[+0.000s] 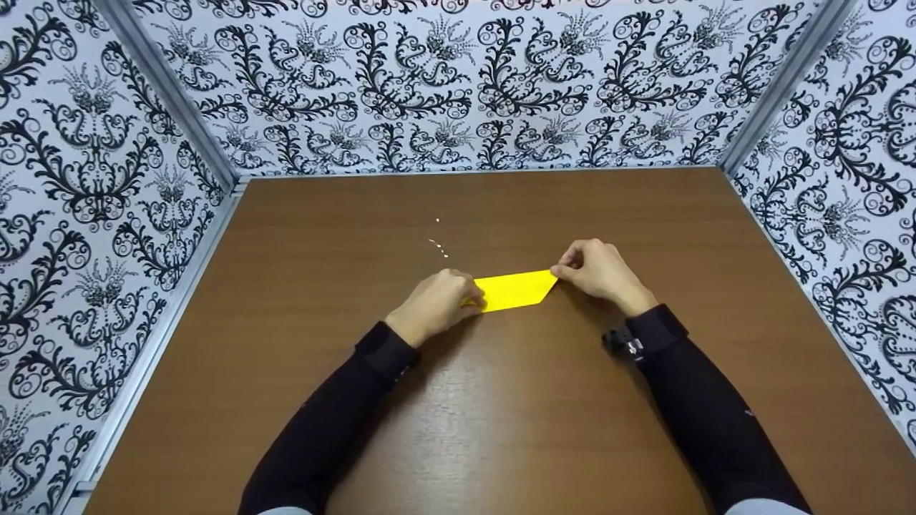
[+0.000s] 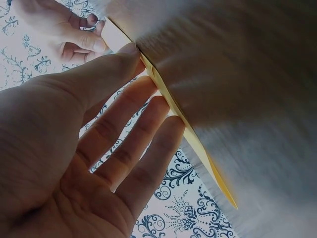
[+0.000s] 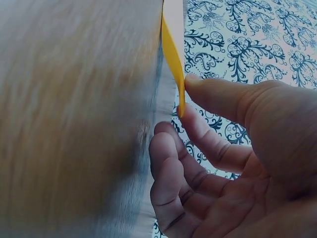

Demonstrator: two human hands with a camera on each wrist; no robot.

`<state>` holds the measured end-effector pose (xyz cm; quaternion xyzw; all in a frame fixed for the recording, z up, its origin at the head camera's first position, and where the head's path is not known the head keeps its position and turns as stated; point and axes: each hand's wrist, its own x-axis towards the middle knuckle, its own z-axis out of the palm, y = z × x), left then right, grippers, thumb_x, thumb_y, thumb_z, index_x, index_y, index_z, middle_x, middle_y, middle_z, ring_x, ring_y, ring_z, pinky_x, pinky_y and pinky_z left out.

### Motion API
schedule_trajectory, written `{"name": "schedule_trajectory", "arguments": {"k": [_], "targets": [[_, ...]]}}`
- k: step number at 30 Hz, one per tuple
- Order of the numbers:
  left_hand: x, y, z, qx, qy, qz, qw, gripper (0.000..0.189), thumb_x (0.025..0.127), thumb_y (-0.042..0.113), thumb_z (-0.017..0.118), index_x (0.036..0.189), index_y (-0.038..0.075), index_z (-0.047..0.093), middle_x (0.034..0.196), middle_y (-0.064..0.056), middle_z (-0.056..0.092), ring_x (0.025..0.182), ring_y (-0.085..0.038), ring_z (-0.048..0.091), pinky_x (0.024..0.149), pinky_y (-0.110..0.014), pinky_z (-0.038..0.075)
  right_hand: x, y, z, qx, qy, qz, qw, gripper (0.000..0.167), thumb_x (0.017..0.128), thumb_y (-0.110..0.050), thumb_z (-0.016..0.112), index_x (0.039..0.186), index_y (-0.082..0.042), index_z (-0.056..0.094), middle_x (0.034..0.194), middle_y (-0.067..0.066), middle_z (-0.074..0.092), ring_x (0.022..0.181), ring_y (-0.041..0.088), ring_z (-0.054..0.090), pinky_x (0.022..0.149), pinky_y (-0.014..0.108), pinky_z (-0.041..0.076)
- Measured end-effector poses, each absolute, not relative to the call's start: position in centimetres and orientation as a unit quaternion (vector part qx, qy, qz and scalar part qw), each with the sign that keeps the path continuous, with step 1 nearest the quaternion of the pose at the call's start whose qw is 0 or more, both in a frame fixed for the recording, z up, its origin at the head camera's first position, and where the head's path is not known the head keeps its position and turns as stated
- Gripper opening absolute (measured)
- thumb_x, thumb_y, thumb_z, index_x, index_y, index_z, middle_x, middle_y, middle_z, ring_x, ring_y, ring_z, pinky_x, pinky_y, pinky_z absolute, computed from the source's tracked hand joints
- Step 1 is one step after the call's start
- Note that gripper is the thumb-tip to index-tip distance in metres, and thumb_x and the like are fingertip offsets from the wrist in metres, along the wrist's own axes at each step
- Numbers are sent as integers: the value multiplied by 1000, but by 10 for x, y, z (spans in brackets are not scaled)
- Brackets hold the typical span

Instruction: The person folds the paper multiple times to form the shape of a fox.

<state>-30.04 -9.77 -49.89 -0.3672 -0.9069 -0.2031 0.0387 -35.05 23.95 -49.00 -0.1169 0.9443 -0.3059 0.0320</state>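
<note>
A folded strip of yellow paper (image 1: 512, 292) with a slanted right end lies between the two hands in the head view. At its left end, the left hand (image 1: 444, 300) holds it, the palm hiding that part from above. The left wrist view shows the thumb and fingertips on the yellow paper (image 2: 195, 141), seen nearly edge-on. My right hand (image 1: 600, 270) pinches the upper right corner between thumb and index finger. In the right wrist view, thumb and index meet the tip of the paper (image 3: 173, 57), while the other fingers of the right hand (image 3: 218, 148) curl loosely below.
The brown wooden table (image 1: 322, 229) carries several tiny white specks (image 1: 438, 247) beyond the left hand. Walls with black-and-white scrollwork (image 1: 444, 86) enclose its back and sides. A dark band with a metallic piece (image 1: 633, 348) sits at the right wrist.
</note>
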Motion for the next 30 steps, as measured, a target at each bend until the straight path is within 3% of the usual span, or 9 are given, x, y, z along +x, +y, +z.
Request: {"name": "schedule_trajectory", "arguments": {"k": [13,20,30], "targets": [[-297,-98,-501,-363,-907,-210,33,16,103,13,90,119,8,92,119,-10,89,114,-29,86,102,-39,72,-349,241,-490,-117,931,-345,14,28,106,-36,90,106,-9,82,95,11,78,67,16,64,63,25,53],[-298,-98,-502,-367,-906,-209,36,15,104,13,90,117,8,92,116,-9,89,111,-29,86,99,-40,72,-349,239,-491,-118,926,-357,31,34,104,-35,91,122,-7,86,105,14,82,77,18,66,65,23,54],[-301,-101,-500,-371,-903,-214,34,16,104,12,89,119,7,92,118,-10,89,113,-30,85,102,-41,71,-350,234,-488,-146,923,-354,35,17,109,-25,85,112,-9,90,98,14,83,72,19,66,62,26,54]]}}
